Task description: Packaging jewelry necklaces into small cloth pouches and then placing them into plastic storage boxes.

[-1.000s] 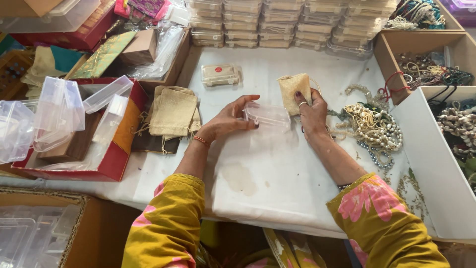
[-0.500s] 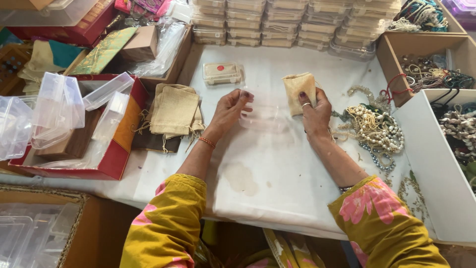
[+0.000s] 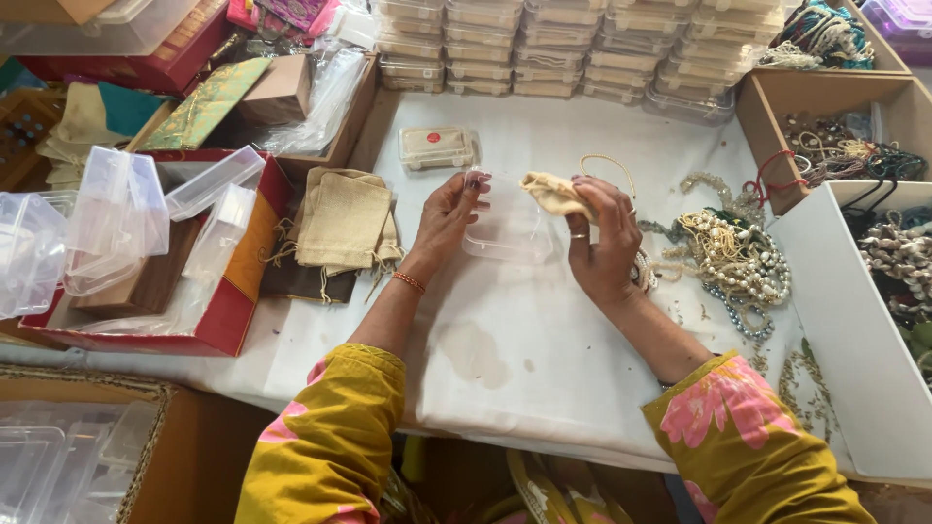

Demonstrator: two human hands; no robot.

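Note:
My left hand (image 3: 449, 215) grips the left edge of a clear plastic box (image 3: 507, 231), which is lifted a little over the white table cover (image 3: 505, 349). My right hand (image 3: 602, 238) holds a small beige cloth pouch (image 3: 553, 193) with a drawstring loop, just above the box's right side. A pile of matching jute pouches (image 3: 342, 221) lies to the left of my left hand. One closed clear box with a pouch inside (image 3: 438, 147) sits farther back.
Stacks of filled clear boxes (image 3: 582, 44) line the far edge. Beaded necklaces (image 3: 730, 254) are heaped at the right, beside cardboard trays of jewellery (image 3: 835, 146). Empty clear boxes (image 3: 116, 218) rest on a red box at the left.
My right hand has picked the beige pouch up off the table. The clear box has been raised and opened between both hands.

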